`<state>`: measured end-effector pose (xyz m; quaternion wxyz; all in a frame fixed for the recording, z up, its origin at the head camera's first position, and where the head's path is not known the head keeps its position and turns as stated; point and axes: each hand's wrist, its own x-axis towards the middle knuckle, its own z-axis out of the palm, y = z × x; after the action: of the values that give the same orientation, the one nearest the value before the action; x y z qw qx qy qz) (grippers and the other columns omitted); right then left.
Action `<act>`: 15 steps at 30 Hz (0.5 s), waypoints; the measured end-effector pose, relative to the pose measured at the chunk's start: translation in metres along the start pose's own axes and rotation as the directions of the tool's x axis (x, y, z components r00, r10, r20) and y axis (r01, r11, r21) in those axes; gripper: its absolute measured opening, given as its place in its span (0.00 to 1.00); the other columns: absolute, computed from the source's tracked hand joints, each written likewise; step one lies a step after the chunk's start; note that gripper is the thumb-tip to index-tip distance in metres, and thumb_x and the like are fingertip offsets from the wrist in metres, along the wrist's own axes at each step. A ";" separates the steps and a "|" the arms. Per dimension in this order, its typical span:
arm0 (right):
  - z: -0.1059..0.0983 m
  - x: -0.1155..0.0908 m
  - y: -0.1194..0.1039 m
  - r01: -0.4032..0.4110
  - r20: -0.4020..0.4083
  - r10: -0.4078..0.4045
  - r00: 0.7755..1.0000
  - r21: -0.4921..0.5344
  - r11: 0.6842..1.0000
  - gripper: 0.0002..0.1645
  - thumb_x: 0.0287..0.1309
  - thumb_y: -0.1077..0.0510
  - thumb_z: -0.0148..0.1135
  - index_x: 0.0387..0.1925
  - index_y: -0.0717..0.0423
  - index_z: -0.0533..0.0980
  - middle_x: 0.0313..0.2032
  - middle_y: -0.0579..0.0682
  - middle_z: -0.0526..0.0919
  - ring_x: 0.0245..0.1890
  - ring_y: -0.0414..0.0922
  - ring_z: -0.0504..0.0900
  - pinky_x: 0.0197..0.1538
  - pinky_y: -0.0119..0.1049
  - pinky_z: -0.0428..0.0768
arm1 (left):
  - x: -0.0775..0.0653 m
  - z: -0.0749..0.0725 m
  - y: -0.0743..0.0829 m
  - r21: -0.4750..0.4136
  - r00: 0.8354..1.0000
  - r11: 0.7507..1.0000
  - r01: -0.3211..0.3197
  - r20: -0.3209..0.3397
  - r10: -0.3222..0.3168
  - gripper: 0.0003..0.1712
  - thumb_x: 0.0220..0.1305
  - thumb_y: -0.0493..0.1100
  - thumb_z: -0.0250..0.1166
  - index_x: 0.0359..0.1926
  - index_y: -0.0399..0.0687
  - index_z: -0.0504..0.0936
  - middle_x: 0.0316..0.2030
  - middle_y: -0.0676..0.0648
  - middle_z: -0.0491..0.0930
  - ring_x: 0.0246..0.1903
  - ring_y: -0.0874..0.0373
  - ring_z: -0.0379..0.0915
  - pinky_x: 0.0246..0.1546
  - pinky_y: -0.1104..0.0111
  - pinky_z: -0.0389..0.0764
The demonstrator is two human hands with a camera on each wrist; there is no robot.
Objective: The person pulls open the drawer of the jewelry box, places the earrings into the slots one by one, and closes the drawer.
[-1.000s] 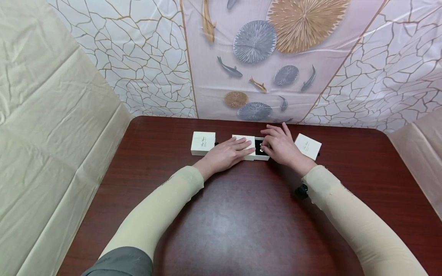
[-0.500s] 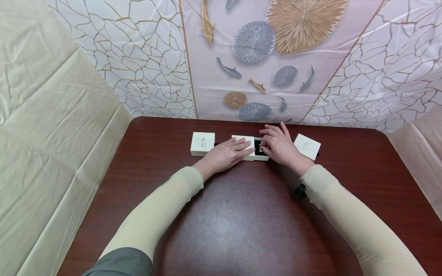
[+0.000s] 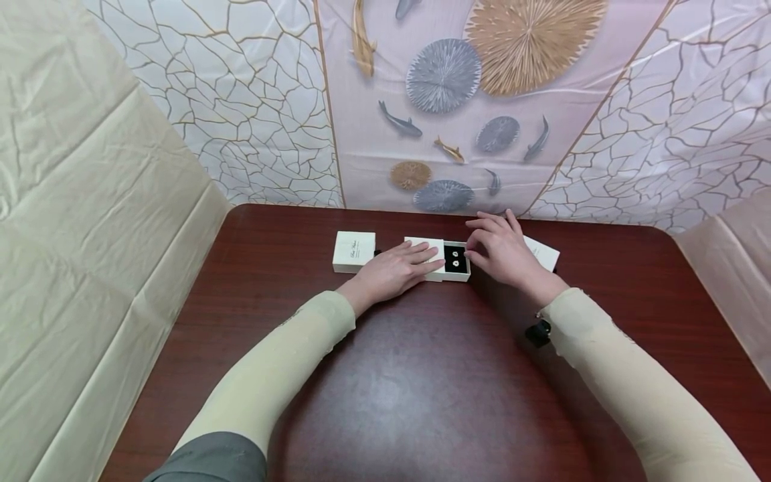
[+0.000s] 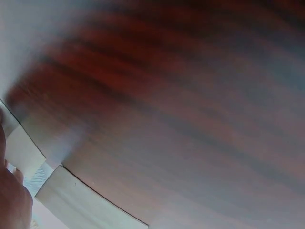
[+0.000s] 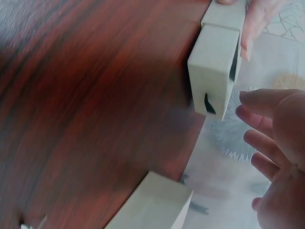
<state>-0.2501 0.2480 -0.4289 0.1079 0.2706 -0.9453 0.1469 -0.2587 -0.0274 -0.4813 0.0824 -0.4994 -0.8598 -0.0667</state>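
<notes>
In the head view, a small white drawer-style jewelry box [image 3: 424, 244] lies at the table's far side, its drawer [image 3: 458, 276] pulled out to the right. Two small, pale stud earrings [image 3: 455, 259] sit on the drawer's black pad. My left hand [image 3: 394, 271] rests on the box's sleeve with its fingers straight. Just right of the drawer hovers my right hand [image 3: 496, 251], fingers loosely bent. The right wrist view shows these fingers [image 5: 264, 124] apart from the drawer end [image 5: 212, 90], with nothing visible between them. A black ribbon tab [image 5: 208, 102] sticks out of that end.
Another white box [image 3: 354, 252] with printed lettering stands to the left. A third white box [image 3: 543, 252] lies turned at an angle behind my right wrist. The reddish-brown table [image 3: 385, 388] meets a patterned cloth wall [image 3: 446, 161] at its far edge.
My right hand has drawn back to the right from over the drawer, leaving both earrings in plain view. The left hand and the boxes have stayed in place.
</notes>
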 end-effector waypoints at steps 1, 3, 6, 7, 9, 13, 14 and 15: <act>-0.001 -0.001 0.002 -0.004 -0.001 0.004 1.000 0.001 1.000 0.05 0.61 0.63 0.75 0.34 0.58 0.84 0.63 0.63 0.82 0.74 0.64 0.69 0.77 0.75 0.49 | 0.000 0.000 0.000 -0.002 1.000 1.000 0.000 0.002 0.000 0.28 0.83 0.46 0.60 0.79 0.57 0.72 0.77 0.46 0.69 0.79 0.50 0.61 0.80 0.53 0.61; -0.003 -0.002 0.004 -0.009 -0.001 0.009 1.000 0.002 1.000 0.05 0.61 0.63 0.75 0.34 0.57 0.84 0.64 0.63 0.82 0.74 0.64 0.69 0.77 0.76 0.49 | 0.000 0.000 0.000 -0.002 1.000 1.000 0.002 0.006 -0.002 0.28 0.83 0.47 0.60 0.79 0.57 0.72 0.78 0.46 0.69 0.80 0.50 0.60 0.81 0.54 0.60; -0.005 -0.004 0.008 -0.021 0.006 0.021 1.000 0.008 1.000 0.04 0.61 0.62 0.75 0.35 0.57 0.85 0.64 0.63 0.82 0.74 0.65 0.68 0.77 0.76 0.48 | 0.000 0.000 0.000 -0.001 1.000 1.000 0.005 0.010 -0.005 0.28 0.83 0.47 0.59 0.79 0.57 0.72 0.78 0.47 0.69 0.80 0.51 0.60 0.81 0.54 0.60; -0.006 -0.005 0.009 -0.025 0.012 0.025 1.000 0.010 1.000 0.04 0.61 0.62 0.75 0.36 0.57 0.86 0.64 0.64 0.82 0.75 0.65 0.68 0.77 0.76 0.48 | -0.001 0.000 0.000 0.001 1.000 1.000 0.005 0.010 -0.005 0.28 0.83 0.47 0.59 0.79 0.57 0.72 0.78 0.47 0.69 0.80 0.51 0.60 0.81 0.54 0.60; -0.007 -0.006 0.011 -0.033 0.028 0.032 0.999 0.009 0.999 0.04 0.61 0.62 0.74 0.38 0.58 0.86 0.64 0.64 0.81 0.75 0.65 0.67 0.77 0.76 0.48 | -0.001 0.000 0.000 0.005 1.000 1.000 0.002 0.009 -0.002 0.28 0.83 0.47 0.59 0.79 0.57 0.72 0.78 0.46 0.69 0.80 0.51 0.60 0.81 0.54 0.60; -0.005 -0.007 0.016 -0.040 0.071 0.040 0.997 -0.001 0.999 0.07 0.63 0.59 0.74 0.40 0.59 0.87 0.65 0.66 0.80 0.75 0.67 0.65 0.77 0.77 0.46 | 0.000 0.000 0.000 0.014 1.000 1.000 -0.004 0.005 0.004 0.28 0.83 0.47 0.59 0.79 0.57 0.72 0.78 0.46 0.69 0.80 0.50 0.60 0.81 0.53 0.61; -0.005 -0.007 0.016 -0.042 0.082 0.043 0.996 -0.003 0.999 0.08 0.63 0.59 0.74 0.41 0.59 0.87 0.66 0.66 0.79 0.75 0.67 0.65 0.77 0.78 0.46 | 0.000 0.000 0.000 0.013 1.000 1.000 -0.005 0.003 0.005 0.28 0.83 0.47 0.60 0.79 0.57 0.72 0.78 0.46 0.69 0.80 0.50 0.60 0.80 0.53 0.61; -0.004 -0.007 0.016 -0.045 0.095 0.045 0.995 -0.005 0.999 0.08 0.63 0.58 0.74 0.41 0.59 0.87 0.66 0.66 0.79 0.75 0.67 0.64 0.76 0.78 0.46 | 0.000 0.000 0.000 0.014 1.000 1.000 -0.005 0.002 0.004 0.28 0.83 0.47 0.60 0.79 0.57 0.72 0.78 0.46 0.69 0.80 0.50 0.60 0.80 0.53 0.61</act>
<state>-0.2522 0.2659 -0.4304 0.0602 0.2558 -0.9554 0.1347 -0.2588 -0.0274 -0.4809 0.0850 -0.5009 -0.8592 -0.0601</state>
